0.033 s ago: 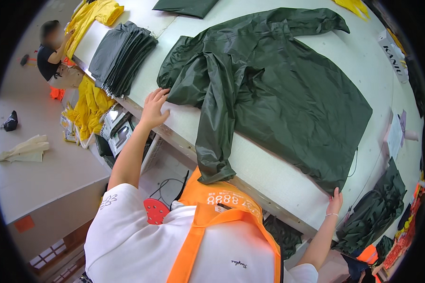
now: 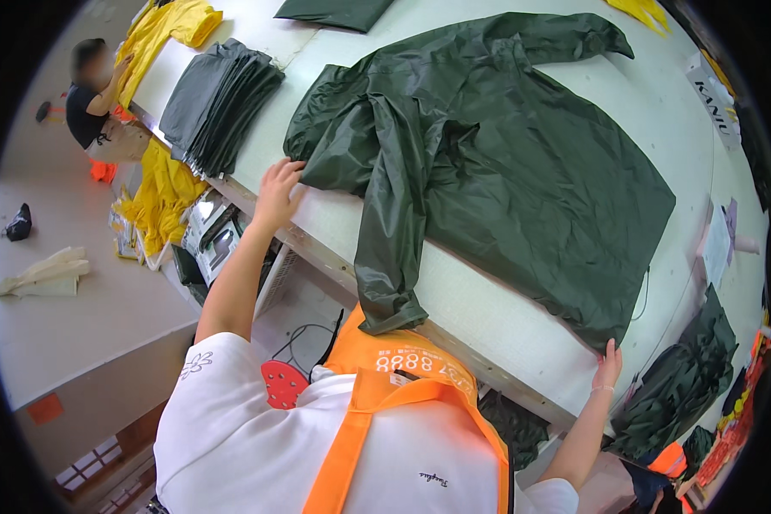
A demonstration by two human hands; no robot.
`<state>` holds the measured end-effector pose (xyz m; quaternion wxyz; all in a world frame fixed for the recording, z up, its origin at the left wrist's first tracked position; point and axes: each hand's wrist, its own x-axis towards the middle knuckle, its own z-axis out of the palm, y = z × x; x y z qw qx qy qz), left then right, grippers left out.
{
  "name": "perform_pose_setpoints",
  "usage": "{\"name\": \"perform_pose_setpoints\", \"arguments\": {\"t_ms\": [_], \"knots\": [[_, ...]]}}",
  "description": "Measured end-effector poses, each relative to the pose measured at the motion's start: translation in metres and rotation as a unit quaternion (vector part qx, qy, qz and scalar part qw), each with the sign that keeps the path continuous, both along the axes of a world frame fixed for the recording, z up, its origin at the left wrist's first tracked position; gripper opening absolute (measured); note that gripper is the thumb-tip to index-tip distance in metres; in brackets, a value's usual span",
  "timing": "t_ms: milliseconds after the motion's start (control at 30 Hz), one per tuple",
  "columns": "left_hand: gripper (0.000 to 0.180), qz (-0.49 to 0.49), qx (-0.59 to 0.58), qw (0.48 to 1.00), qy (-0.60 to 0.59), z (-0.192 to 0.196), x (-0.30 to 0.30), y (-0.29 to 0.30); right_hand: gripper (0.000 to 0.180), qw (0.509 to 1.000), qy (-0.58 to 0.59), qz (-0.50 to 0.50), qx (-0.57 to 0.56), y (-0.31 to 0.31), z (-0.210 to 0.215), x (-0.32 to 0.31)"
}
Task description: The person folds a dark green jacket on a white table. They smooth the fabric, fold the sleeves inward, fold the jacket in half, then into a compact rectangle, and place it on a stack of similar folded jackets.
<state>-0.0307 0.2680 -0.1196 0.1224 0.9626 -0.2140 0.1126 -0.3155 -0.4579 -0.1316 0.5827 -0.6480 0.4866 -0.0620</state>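
Note:
A dark green jacket (image 2: 522, 163) of shiny fabric lies spread over the white table. One sleeve (image 2: 391, 223) hangs down past the near edge against my orange apron, while the other stretches to the far right. At the garment's left end, my left hand (image 2: 276, 199) touches the gathered edge with its fingertips, fingers stretched and thumb apart. My right hand (image 2: 608, 370) is at the lower right corner of the hem, its fingers closed together on the fabric.
A stack of folded dark green garments (image 2: 221, 107) stands left of the jacket. Yellow garments (image 2: 158, 193) hang beside the table's left side, where a person (image 2: 94, 103) works. A dark green heap (image 2: 681, 385) lies at right, near a white box (image 2: 713, 98).
My left thumb has moved slightly, and the left hand has shifted a touch to the left. The jacket and my right hand look the same.

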Motion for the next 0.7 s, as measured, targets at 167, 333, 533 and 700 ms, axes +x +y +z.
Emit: {"name": "perform_pose_setpoints", "arguments": {"t_ms": [167,333,533,700], "knots": [[0.027,0.154,-0.257,0.922,0.245,0.015,0.047,0.014,0.03,0.985,-0.082,0.072,-0.13,-0.025,0.019,-0.003],[0.042,0.186,-0.09,0.962,0.178,0.001,0.023,0.013,0.034,0.962,0.047,0.127,-0.237,-0.023,0.023,-0.022],[0.044,0.242,0.138,0.956,0.094,0.003,0.014,-0.023,0.038,0.883,0.274,0.121,-0.361,-0.01,-0.019,-0.034],[0.042,0.249,0.17,0.95,0.086,-0.01,0.01,-0.018,0.038,0.823,0.03,0.146,-0.548,0.09,0.014,0.026]]}}
